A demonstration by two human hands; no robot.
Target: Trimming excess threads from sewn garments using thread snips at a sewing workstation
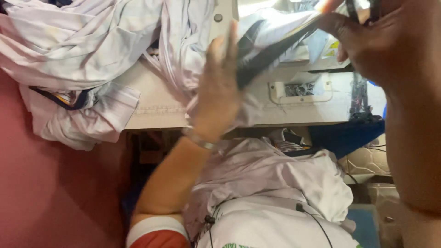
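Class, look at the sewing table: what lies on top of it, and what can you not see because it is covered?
On the table lies a heap of pale cloth; the left hand presses more cloth with a dark band. The tabletop beneath stays hidden.

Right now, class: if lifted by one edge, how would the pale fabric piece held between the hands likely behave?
The pale fabric piece probably flops: it sags between the left hand and right hand. It seems light, since fingertips alone hold it. Its dark trim may be slightly stiffer.
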